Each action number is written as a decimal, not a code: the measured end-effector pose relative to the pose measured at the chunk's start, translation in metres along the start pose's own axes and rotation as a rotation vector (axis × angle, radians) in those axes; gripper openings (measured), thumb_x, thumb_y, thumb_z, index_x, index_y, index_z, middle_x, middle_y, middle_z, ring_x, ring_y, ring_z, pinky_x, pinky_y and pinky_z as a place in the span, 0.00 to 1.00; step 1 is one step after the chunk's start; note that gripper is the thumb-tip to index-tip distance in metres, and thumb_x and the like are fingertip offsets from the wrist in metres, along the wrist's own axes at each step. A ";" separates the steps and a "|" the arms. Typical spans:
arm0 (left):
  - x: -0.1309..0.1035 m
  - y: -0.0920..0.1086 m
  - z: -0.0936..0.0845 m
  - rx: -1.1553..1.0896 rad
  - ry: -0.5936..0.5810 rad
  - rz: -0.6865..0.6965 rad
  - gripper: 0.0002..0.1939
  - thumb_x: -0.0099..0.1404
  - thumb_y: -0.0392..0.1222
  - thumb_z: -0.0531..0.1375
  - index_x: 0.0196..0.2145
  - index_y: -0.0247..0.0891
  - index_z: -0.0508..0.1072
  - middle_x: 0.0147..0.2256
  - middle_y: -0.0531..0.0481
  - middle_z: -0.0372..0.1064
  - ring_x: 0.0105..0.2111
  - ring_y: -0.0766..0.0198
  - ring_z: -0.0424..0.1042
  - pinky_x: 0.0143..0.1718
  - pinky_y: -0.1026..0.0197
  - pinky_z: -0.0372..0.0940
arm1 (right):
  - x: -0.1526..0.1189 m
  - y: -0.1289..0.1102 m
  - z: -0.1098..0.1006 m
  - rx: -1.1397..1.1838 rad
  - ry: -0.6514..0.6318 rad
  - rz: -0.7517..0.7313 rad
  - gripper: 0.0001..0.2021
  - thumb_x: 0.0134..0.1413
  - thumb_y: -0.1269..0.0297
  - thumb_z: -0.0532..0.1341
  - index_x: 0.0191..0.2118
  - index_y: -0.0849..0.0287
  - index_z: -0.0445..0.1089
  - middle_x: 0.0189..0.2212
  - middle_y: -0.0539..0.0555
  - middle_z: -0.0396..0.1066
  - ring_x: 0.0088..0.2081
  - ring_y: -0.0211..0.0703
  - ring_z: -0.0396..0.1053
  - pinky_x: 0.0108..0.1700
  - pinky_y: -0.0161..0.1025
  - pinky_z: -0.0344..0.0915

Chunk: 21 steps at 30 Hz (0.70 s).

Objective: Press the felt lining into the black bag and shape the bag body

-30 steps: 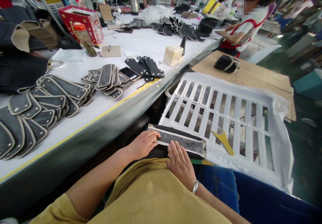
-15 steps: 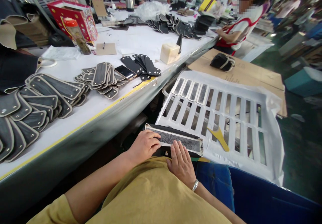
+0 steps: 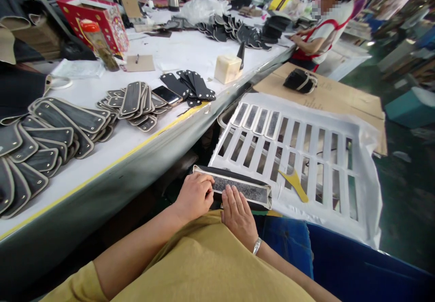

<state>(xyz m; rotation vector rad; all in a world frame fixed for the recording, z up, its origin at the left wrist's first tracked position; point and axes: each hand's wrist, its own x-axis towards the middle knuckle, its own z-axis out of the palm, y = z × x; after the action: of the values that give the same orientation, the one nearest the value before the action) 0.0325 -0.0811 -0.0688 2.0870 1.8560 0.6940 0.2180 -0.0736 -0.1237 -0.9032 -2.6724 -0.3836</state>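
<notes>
A long, narrow dark bag piece (image 3: 253,192) with cream edging lies across my lap, its base up. A grey speckled strip covers its middle. My left hand (image 3: 194,194) is closed at its left part, fingers curled over the near edge and the thumb beside them. My right hand (image 3: 239,213) lies flat, its fingers stretched out together and the tips pressed on the strip near the middle. Just to the right, a yellow scraper (image 3: 296,185) rests on a white slotted frame (image 3: 369,189). Several grey strips (image 3: 261,121) are laid along the frame's far left.
On the white table (image 3: 136,155) at left are piles of dark edged panels (image 3: 54,127), a phone (image 3: 166,95) and a cream block (image 3: 227,69). A dark bundle (image 3: 300,81) sits on cardboard (image 3: 353,100). A blue bin (image 3: 356,252) stands at lower right. A co-worker (image 3: 322,35) works beyond.
My right hand has slid a little to the left along the strip. My left hand keeps its place on the bag piece. The whole view has shifted slightly.
</notes>
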 end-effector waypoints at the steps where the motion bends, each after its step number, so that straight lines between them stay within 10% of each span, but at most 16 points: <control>1: 0.001 0.002 0.001 0.008 0.001 -0.009 0.05 0.56 0.32 0.57 0.24 0.36 0.67 0.39 0.49 0.70 0.40 0.57 0.65 0.41 0.52 0.60 | 0.003 -0.001 0.001 0.000 -0.001 -0.005 0.23 0.56 0.71 0.52 0.58 0.73 0.57 0.60 0.68 0.51 0.62 0.58 0.48 0.59 0.51 0.54; 11: -0.007 -0.028 -0.013 -0.260 -0.033 0.078 0.17 0.57 0.32 0.58 0.44 0.38 0.64 0.53 0.43 0.58 0.47 0.61 0.66 0.49 0.55 0.65 | 0.031 -0.015 0.011 0.026 0.042 -0.031 0.20 0.59 0.74 0.48 0.57 0.74 0.58 0.60 0.69 0.51 0.62 0.59 0.47 0.58 0.51 0.56; 17: -0.016 -0.040 -0.022 -0.112 0.119 0.172 0.07 0.60 0.36 0.59 0.38 0.38 0.71 0.53 0.43 0.61 0.54 0.55 0.59 0.56 0.49 0.57 | 0.026 -0.011 0.011 0.026 0.051 -0.034 0.21 0.58 0.74 0.49 0.57 0.73 0.57 0.60 0.68 0.51 0.62 0.58 0.47 0.58 0.51 0.55; 21: -0.016 -0.061 -0.028 -0.142 0.014 0.183 0.04 0.60 0.38 0.60 0.34 0.39 0.73 0.51 0.46 0.63 0.53 0.55 0.59 0.55 0.49 0.57 | 0.026 -0.011 0.012 0.015 0.057 -0.047 0.21 0.58 0.73 0.50 0.57 0.73 0.58 0.60 0.68 0.52 0.62 0.58 0.48 0.58 0.50 0.55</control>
<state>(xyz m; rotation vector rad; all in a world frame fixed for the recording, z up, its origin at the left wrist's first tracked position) -0.0346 -0.0914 -0.0782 2.1808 1.5849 0.8585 0.1893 -0.0637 -0.1268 -0.8142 -2.6443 -0.3937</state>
